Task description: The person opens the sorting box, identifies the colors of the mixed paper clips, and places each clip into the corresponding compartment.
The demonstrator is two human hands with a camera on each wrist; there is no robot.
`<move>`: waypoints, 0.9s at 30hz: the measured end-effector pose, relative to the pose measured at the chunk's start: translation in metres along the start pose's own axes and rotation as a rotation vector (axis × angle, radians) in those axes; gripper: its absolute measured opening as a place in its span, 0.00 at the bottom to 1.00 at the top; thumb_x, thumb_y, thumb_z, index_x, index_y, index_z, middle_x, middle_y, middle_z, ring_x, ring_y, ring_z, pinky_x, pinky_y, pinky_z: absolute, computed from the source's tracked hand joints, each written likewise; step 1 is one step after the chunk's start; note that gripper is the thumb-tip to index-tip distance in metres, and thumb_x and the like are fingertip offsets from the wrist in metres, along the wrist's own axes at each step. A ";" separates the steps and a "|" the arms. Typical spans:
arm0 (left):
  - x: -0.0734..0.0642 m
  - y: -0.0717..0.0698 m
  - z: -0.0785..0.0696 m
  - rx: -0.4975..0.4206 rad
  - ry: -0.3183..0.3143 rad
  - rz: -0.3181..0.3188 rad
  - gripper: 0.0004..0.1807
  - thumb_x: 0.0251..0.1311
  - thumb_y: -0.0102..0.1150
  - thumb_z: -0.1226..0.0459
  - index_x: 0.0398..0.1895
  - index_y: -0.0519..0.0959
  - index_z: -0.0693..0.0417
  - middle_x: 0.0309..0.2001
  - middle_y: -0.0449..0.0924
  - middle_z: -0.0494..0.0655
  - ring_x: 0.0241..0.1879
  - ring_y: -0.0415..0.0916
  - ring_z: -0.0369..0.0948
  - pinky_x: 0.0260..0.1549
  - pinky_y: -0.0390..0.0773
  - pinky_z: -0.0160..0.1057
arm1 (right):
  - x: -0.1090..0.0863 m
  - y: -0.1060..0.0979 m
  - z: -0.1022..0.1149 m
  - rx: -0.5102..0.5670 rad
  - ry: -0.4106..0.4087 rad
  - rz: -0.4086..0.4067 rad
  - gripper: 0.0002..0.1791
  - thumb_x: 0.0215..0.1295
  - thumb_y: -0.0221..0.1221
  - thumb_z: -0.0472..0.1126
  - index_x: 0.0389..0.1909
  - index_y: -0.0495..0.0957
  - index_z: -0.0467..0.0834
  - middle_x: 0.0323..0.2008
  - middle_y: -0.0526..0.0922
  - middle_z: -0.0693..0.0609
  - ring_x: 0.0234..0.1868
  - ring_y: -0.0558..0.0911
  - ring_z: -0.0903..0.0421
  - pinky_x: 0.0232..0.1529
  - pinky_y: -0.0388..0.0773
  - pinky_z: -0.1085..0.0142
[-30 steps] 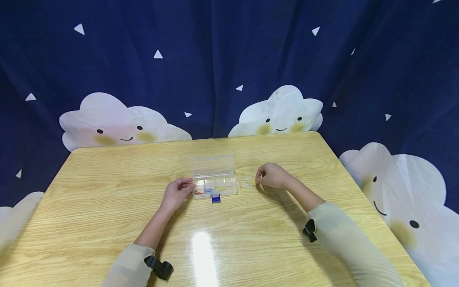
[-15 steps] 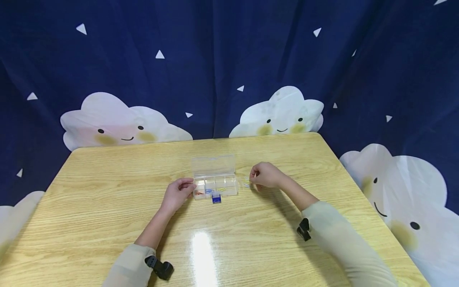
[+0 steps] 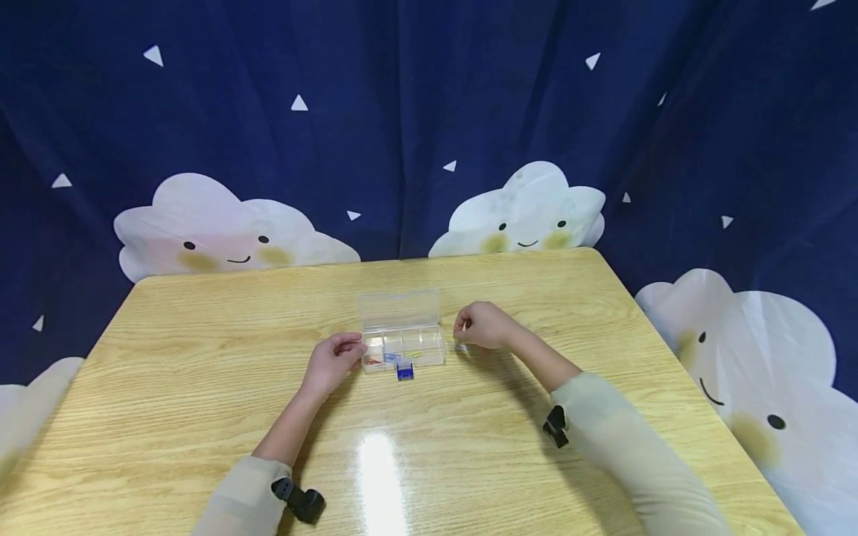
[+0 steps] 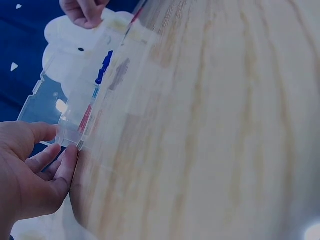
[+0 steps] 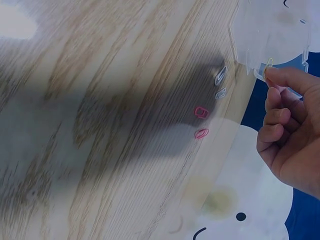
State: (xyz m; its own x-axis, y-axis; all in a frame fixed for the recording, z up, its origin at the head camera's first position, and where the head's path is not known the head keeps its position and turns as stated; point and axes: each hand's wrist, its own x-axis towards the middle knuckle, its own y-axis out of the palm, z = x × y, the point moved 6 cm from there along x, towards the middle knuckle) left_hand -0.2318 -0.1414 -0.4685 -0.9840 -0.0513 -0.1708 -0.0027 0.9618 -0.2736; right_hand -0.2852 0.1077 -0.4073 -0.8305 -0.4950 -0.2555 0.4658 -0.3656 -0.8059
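A clear plastic compartment box [image 3: 432, 360] stands on the table with its lid [image 3: 399, 307] raised at the back and a blue latch [image 3: 405, 371] in front. Red paper clips [image 3: 372, 362], blue ones [image 3: 392, 358] and yellow ones [image 3: 415, 354] lie in separate front compartments. My left hand [image 3: 331, 363] holds the box's left end, thumb and fingertips at its corner. Just beyond the right end, my right hand [image 3: 485, 325] pinches a yellow paper clip [image 5: 270, 62] between thumb and index finger, its other fingers curled.
In the right wrist view, two pale paper clips [image 5: 220, 76] and two pink paper clips [image 5: 201, 112] lie on the wooden table [image 3: 268, 313] near the right hand. A dark blue curtain [image 3: 348, 112] with printed clouds hangs behind the table.
My right hand has moved left, closer to the box, passing over the loose paper clips. My left hand stays at the box's left end.
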 end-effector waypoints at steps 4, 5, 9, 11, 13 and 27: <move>-0.001 0.000 -0.001 0.006 0.000 0.000 0.19 0.56 0.55 0.63 0.50 0.71 0.62 0.43 0.76 0.58 0.34 0.75 0.39 0.32 0.79 0.34 | 0.002 0.001 0.003 0.010 0.011 0.006 0.07 0.57 0.53 0.41 0.28 0.78 0.43 0.23 0.79 0.40 0.14 0.76 0.43 0.20 0.74 0.67; -0.001 0.000 -0.001 0.007 -0.003 0.000 0.19 0.56 0.55 0.63 0.50 0.71 0.61 0.43 0.76 0.58 0.34 0.75 0.39 0.32 0.79 0.34 | 0.003 0.002 0.004 0.008 0.011 0.007 0.07 0.57 0.53 0.42 0.28 0.78 0.43 0.23 0.79 0.40 0.13 0.76 0.44 0.20 0.74 0.67; -0.001 0.000 -0.001 0.002 -0.008 -0.002 0.19 0.56 0.55 0.63 0.50 0.71 0.61 0.43 0.75 0.58 0.35 0.75 0.40 0.33 0.79 0.34 | 0.004 0.002 0.009 0.003 0.004 0.000 0.07 0.57 0.53 0.42 0.28 0.77 0.45 0.22 0.80 0.42 0.09 0.72 0.49 0.15 0.73 0.67; -0.001 0.000 0.000 -0.003 -0.012 -0.001 0.19 0.56 0.55 0.63 0.50 0.71 0.61 0.43 0.75 0.57 0.35 0.75 0.40 0.33 0.79 0.34 | 0.004 0.002 0.012 -0.009 -0.001 -0.009 0.06 0.56 0.53 0.41 0.27 0.77 0.46 0.21 0.79 0.45 0.08 0.72 0.50 0.12 0.72 0.67; 0.000 0.000 0.000 -0.003 -0.011 0.001 0.19 0.56 0.55 0.63 0.50 0.71 0.61 0.43 0.75 0.57 0.35 0.75 0.40 0.33 0.79 0.34 | 0.005 0.002 0.014 -0.022 -0.007 -0.020 0.05 0.56 0.53 0.41 0.25 0.77 0.46 0.19 0.78 0.48 0.08 0.73 0.49 0.09 0.71 0.67; 0.000 -0.001 -0.001 0.010 -0.001 0.004 0.19 0.56 0.55 0.62 0.51 0.71 0.61 0.43 0.76 0.58 0.34 0.76 0.40 0.33 0.78 0.34 | 0.015 0.008 0.029 -0.065 -0.023 -0.025 0.04 0.55 0.57 0.42 0.24 0.78 0.48 0.19 0.75 0.56 0.16 0.68 0.62 0.20 0.69 0.72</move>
State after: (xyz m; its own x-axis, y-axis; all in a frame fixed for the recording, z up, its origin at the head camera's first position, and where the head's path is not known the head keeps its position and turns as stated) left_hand -0.2317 -0.1418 -0.4676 -0.9838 -0.0474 -0.1730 0.0034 0.9593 -0.2822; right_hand -0.2849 0.0744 -0.4016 -0.8338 -0.5049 -0.2232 0.4238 -0.3264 -0.8449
